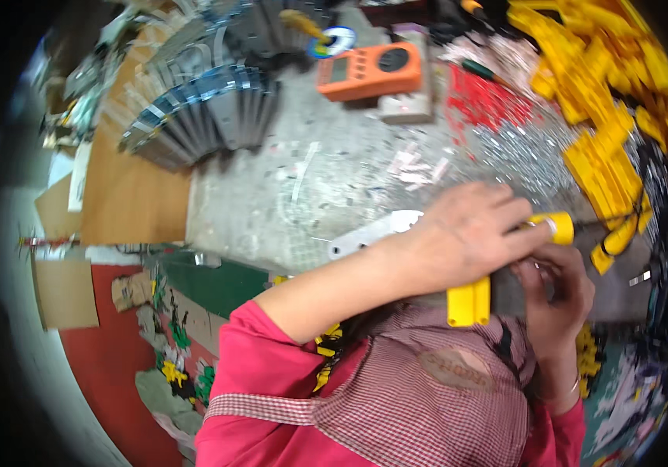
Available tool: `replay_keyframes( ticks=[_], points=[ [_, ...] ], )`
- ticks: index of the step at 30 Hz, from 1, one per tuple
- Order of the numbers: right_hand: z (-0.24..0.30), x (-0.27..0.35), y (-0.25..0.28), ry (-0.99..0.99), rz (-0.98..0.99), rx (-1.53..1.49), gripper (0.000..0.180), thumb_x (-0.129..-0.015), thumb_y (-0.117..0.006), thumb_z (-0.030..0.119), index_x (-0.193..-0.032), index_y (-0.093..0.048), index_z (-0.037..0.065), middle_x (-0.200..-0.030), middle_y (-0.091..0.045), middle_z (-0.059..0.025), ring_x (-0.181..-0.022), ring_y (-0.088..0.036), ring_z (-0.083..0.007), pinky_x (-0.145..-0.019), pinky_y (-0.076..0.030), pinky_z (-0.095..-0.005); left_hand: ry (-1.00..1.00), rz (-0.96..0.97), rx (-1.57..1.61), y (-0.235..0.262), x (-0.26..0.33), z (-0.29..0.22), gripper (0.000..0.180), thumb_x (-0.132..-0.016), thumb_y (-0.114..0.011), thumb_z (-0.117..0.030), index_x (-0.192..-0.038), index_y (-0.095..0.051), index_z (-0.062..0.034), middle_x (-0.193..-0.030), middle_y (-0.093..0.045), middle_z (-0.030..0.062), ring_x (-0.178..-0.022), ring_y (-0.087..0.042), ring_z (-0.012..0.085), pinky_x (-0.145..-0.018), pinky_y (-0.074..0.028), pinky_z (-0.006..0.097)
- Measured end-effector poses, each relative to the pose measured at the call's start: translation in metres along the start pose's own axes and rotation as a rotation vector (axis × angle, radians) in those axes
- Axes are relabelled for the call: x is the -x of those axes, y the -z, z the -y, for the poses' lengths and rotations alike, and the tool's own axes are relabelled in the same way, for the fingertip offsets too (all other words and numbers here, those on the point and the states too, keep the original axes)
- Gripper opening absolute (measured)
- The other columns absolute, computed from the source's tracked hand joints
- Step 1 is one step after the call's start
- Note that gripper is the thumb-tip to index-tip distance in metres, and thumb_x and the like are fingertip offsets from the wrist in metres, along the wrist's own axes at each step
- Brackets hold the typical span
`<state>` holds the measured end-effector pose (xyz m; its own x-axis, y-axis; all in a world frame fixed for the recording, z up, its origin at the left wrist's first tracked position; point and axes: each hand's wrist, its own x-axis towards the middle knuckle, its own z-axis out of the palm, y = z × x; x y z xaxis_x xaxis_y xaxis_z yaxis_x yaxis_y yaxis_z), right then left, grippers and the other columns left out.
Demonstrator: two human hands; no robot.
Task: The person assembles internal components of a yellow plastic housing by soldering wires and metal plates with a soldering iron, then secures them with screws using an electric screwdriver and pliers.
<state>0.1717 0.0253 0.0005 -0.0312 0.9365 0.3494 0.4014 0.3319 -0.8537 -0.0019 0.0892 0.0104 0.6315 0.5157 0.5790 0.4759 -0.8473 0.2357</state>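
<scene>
My left hand [470, 233] is closed around a yellow plastic housing [469, 303]. Its flat block end sticks out below the palm, and a round, pale-tipped yellow end [560, 228] shows past the fingers. The hand covers the middle. Close against it on the right, my right hand [558, 300] has its fingers bent inward, meeting the left fingertips; whatever they pinch is hidden. Behind my left wrist lies a light metal plate [365, 236] with holes, partly covered by the forearm.
An orange multimeter [369, 71] rests at the back beside stacked grey-blue parts [221, 109]. Red pieces [482, 101] and small silver parts [525, 159] are heaped to the right. Yellow housings [602, 163] pile up at far right. A green-handled tool [486, 71] lies behind.
</scene>
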Motion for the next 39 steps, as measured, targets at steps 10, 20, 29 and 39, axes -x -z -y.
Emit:
replay_keyframes(
  ticks=[10,20,29,39],
  points=[
    [0.023,0.025,-0.029,-0.451,-0.06,-0.443,0.035,-0.093,-0.052,0.003,-0.126,-0.05,-0.007,-0.086,-0.06,-0.0047,-0.078,-0.054,-0.009,-0.071,-0.045,-0.022,0.484,0.057,0.172,-0.001,0.011,-0.006,0.021,-0.077,-0.067,-0.015,-0.09,-0.054,-0.0041,-0.089,-0.053,0.0093,-0.079,-0.06,0.0318,-0.064,-0.051,0.044],
    [-0.014,0.012,0.069,-0.27,0.038,0.236,0.04,-0.085,-0.065,0.011,-0.123,-0.062,0.0,-0.082,-0.063,-0.0001,-0.071,-0.05,-0.0095,-0.066,-0.042,-0.0261,0.543,0.258,0.208,0.005,0.003,-0.009,0.029,-0.078,-0.06,-0.009,-0.106,-0.052,-0.0103,-0.103,-0.054,0.0113,-0.083,-0.063,0.0342,-0.07,-0.051,0.046],
    [-0.126,-0.017,0.207,-0.253,-0.761,0.805,0.077,-0.083,-0.076,0.028,-0.147,-0.036,0.011,-0.109,-0.059,-0.0144,-0.092,-0.058,-0.0184,-0.08,-0.048,-0.0293,0.503,0.265,0.222,-0.005,0.003,-0.013,0.038,-0.075,-0.061,-0.006,-0.112,-0.052,-0.0107,-0.106,-0.058,0.0123,-0.084,-0.063,0.0348,-0.069,-0.053,0.044],
    [-0.025,-0.07,0.2,-0.2,-0.262,-1.003,0.063,-0.083,-0.06,0.008,-0.136,-0.032,-0.008,-0.102,-0.047,-0.0103,-0.109,-0.047,-0.0236,-0.104,-0.037,-0.0417,0.532,0.126,0.228,0.049,0.039,0.009,0.065,-0.075,-0.075,-0.035,-0.127,-0.053,-0.0011,-0.122,-0.059,0.019,-0.114,-0.057,0.0356,-0.097,-0.044,0.042]
  ],
)
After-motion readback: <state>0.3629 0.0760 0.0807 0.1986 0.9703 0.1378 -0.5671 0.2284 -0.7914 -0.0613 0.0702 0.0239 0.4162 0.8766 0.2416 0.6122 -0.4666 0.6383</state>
